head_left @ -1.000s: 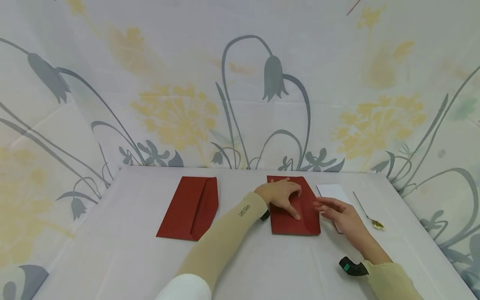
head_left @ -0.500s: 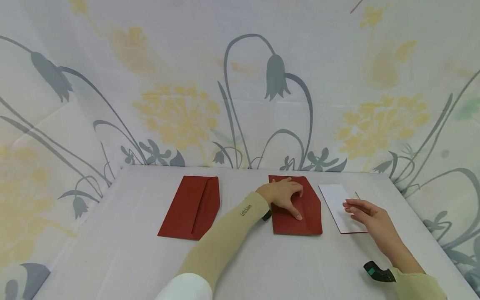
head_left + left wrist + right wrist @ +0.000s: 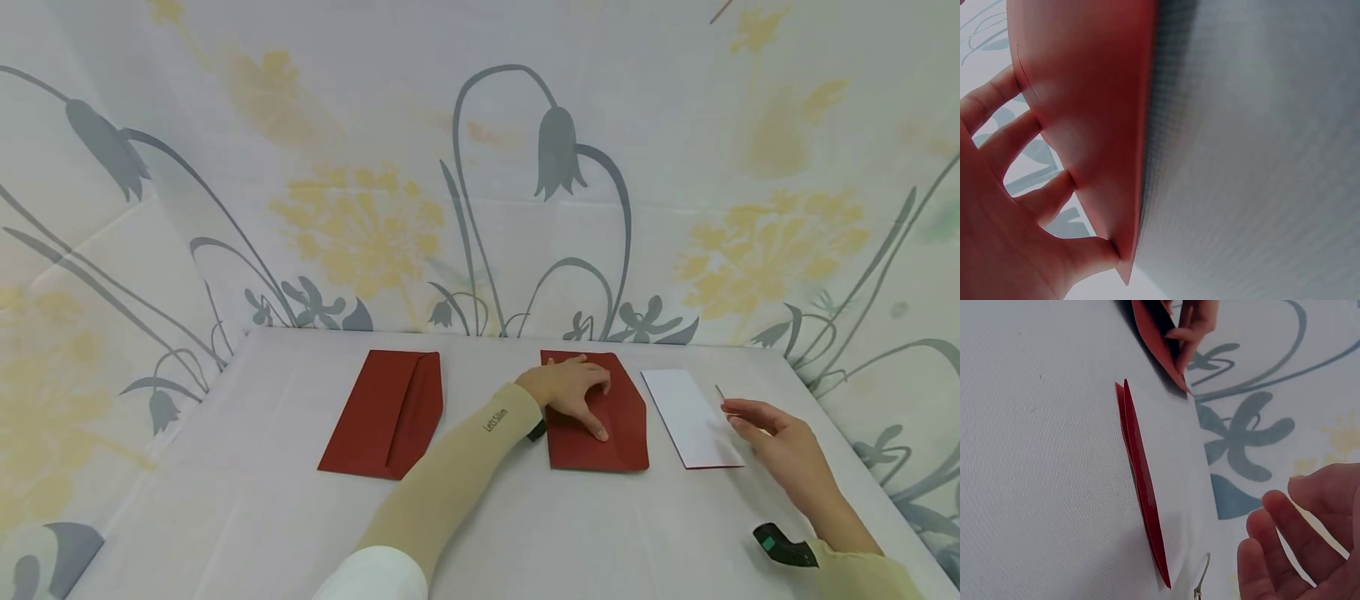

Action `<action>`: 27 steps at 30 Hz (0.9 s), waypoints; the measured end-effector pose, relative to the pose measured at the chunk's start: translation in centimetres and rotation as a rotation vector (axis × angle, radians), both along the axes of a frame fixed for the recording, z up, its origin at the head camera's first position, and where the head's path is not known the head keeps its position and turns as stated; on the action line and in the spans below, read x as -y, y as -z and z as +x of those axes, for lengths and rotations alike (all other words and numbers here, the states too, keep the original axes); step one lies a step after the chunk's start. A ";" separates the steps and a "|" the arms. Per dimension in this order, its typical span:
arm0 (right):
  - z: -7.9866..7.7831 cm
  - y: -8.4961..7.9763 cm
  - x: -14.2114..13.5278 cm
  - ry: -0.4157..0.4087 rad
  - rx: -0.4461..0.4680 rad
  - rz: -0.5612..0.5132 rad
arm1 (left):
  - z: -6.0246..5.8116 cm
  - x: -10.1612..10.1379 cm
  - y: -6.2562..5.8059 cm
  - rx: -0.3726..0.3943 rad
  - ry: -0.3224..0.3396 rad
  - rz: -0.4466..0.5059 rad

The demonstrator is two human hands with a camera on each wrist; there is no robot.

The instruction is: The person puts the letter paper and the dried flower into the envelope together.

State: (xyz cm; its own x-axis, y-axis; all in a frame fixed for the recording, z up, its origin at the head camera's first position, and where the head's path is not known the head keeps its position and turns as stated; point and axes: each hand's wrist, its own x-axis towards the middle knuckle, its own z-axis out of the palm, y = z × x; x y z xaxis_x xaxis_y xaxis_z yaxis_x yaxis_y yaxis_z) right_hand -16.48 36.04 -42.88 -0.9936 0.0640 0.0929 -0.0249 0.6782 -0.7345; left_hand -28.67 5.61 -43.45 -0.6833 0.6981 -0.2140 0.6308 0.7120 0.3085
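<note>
My left hand point(image 3: 573, 392) rests on the red envelope point(image 3: 626, 442) right of centre, fingers and thumb spread over it. In the left wrist view the fingertips point(image 3: 1063, 181) press along this envelope. At the right my right hand point(image 3: 783, 446) hovers with fingers loosely bent and nothing between them. It is over a thin flower stem point(image 3: 719, 390), whose head is hidden in the head view. Part of the stem point(image 3: 1204, 575) shows below the fingers in the right wrist view. Between the hands lies a white card point(image 3: 690, 417) with a red underside, appearing folded in the right wrist view.
A second red envelope point(image 3: 378, 412), flap open to the right, lies left of the left forearm. A white cloth point(image 3: 247, 500) covers the table, and a flower-printed cloth point(image 3: 360, 125) hangs behind. A black wrist device point(image 3: 783, 546) sits below the right hand.
My right hand has moved right, from the envelope's edge across the white card to above the flower stem. The left hand has stayed on the envelope.
</note>
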 end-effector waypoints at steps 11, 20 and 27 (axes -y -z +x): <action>-0.5 1.2 0.3 -0.009 0.028 0.109 | 0.1 0.0 0.3 -0.015 -0.005 -0.011; -1.3 1.2 1.1 -0.033 0.109 0.122 | 0.0 -0.1 0.3 -0.024 -0.007 -0.009; -1.8 1.3 1.5 -0.055 0.092 0.228 | -0.1 -0.1 0.3 -0.024 0.001 -0.010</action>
State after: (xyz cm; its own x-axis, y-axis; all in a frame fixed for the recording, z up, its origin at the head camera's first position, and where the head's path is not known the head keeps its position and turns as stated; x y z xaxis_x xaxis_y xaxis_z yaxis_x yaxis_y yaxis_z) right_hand -18.32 34.51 -44.19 -1.0000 -0.0026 0.0078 -0.0065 0.8258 -0.5639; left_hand -28.78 5.67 -43.80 -0.6877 0.6966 -0.2046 0.6387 0.7145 0.2857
